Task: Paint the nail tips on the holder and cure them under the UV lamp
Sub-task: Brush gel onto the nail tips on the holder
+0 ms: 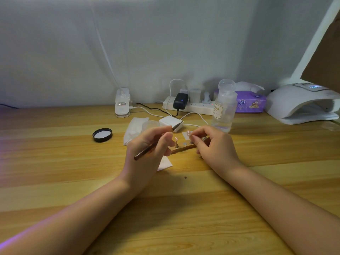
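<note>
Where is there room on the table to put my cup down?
Bare wood lies left of the round black lid, and in front between the two forearms. It is crowded behind the left hand and right hand: white power strip, clear plastic bottle, cables, tissues.

Pale wooden surface (55,181), with a UV lamp (301,105) at far right. Left of the lamp: tissue pack (252,103), clear bottle (223,109), power strip (193,107). Further left: black lid (102,134).
</note>
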Available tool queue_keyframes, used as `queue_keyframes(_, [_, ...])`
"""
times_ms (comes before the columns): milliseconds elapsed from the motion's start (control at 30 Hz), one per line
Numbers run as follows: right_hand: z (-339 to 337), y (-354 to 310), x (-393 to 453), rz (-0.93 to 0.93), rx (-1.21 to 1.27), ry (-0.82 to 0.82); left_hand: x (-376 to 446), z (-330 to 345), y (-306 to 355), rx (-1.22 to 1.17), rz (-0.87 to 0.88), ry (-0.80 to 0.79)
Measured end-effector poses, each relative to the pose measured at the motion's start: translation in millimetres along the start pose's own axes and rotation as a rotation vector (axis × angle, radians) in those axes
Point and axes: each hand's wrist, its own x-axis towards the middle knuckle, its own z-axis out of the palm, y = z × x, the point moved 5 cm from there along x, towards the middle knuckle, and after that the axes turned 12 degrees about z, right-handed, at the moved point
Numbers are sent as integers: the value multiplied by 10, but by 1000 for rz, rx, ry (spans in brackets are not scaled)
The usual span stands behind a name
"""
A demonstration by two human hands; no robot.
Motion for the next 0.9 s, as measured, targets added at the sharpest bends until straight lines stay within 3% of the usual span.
queue_keyframes(267, [-1,-4,-2,-19,-29,24,-4,65,52,162,102,-187])
queue_keyframes(900, [-14,15,14,41,-38,42,-39,51,54,159,31,-149])
